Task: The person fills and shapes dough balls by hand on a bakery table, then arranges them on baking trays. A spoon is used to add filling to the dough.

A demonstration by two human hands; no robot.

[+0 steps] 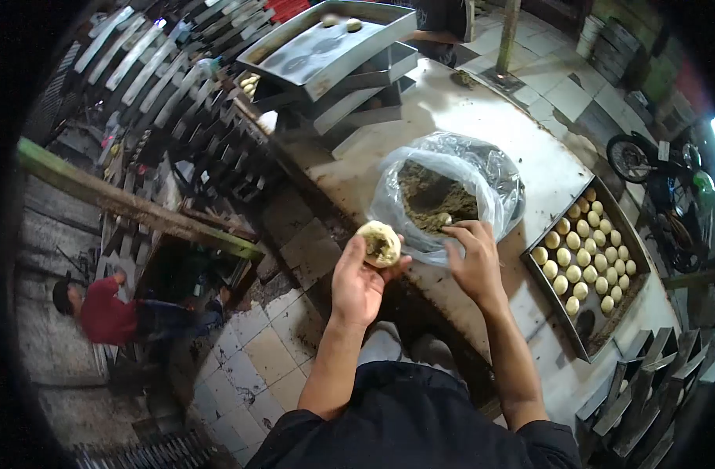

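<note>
While the left hand (357,281) cups dough (379,243), a floury table (529,168) overlooks tiled floor (256,352).

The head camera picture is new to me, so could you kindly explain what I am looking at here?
There is no machine here: the one picture comes from a camera worn on a person's head, looking down at their own two bare hands, and the wide lens bends the edges. The left hand cups a round piece of dough with dark filling in its hollow. The right hand reaches into a clear plastic bag of greenish-brown filling that stands on the worktable. To the right on that table lies a metal tray with rows of pale dough balls. Farther back is a stack of empty trays. Another person in a red shirt is on the tiled floor at the left.
</note>
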